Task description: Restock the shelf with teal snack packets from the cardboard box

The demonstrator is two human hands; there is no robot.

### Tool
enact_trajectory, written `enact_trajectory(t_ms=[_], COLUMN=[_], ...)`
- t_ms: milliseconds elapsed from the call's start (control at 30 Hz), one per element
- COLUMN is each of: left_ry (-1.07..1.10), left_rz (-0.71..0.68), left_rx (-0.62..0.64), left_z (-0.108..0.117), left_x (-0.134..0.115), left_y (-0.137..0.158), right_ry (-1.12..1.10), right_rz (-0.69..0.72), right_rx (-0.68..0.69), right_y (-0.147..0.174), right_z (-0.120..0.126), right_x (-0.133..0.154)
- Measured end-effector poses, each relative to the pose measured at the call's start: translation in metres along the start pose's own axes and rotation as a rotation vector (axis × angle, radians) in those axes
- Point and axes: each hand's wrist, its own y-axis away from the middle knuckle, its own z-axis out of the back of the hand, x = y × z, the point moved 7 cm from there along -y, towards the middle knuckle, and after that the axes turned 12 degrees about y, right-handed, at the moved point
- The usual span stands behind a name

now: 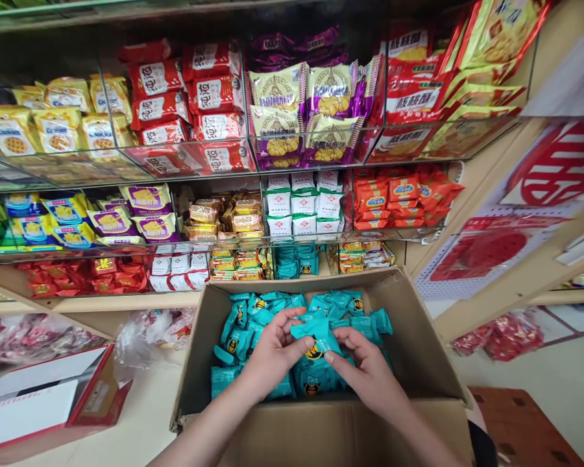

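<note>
An open cardboard box (418, 344) sits in front of me, filled with several small teal snack packets (253, 318). Both hands reach into it. My left hand (272, 353) and my right hand (367, 366) together pinch one teal packet (316, 337) with a yellow and black logo, holding it just above the pile. The packets under my hands are partly hidden.
Glass-fronted shelves (253, 165) behind the box hold red, yellow, purple, white and orange snack packs; a teal stack (296, 259) sits on a lower shelf. A red and white carton (43, 395) lies at left. A brown stool (525, 428) stands at lower right.
</note>
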Motion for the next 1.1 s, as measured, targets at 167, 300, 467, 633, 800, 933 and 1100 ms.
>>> enact_trajectory(t_ms=[167, 300, 467, 633, 800, 933, 1100], left_ry=[-0.455, -0.461, -0.15, 0.022, -0.111, -0.242, -0.315], left_rz=[-0.126, -0.175, -0.136, 0.148, 0.344, 0.361, 0.193], left_rx=[0.17, 0.075, -0.235, -0.312, -0.344, -0.39, -0.301], left_z=[-0.015, -0.004, 0.028, 0.029, 0.029, 0.032, 0.014], left_x=[-0.018, -0.033, -0.048, -0.055, -0.039, -0.008, 0.007], left_y=[-0.002, -0.02, -0.059, -0.104, -0.17, -0.227, -0.279], right_ry=[0.283, 0.549, 0.994, 0.713, 0.565, 0.63, 0.657], right_rz=[0.073, 0.207, 0.083, -0.267, -0.348, -0.331, -0.314], right_rx=[0.032, -0.171, -0.689, -0.469, -0.435, -0.452, -0.487], right_y=[0.0, -0.005, 0.0, 0.0, -0.001, -0.003, -0.001], right_z=[0.004, 0.049, 0.148, 0.167, 0.162, 0.165, 0.164], right_x=[0.009, 0.016, -0.026, -0.112, -0.122, -0.113, -0.112])
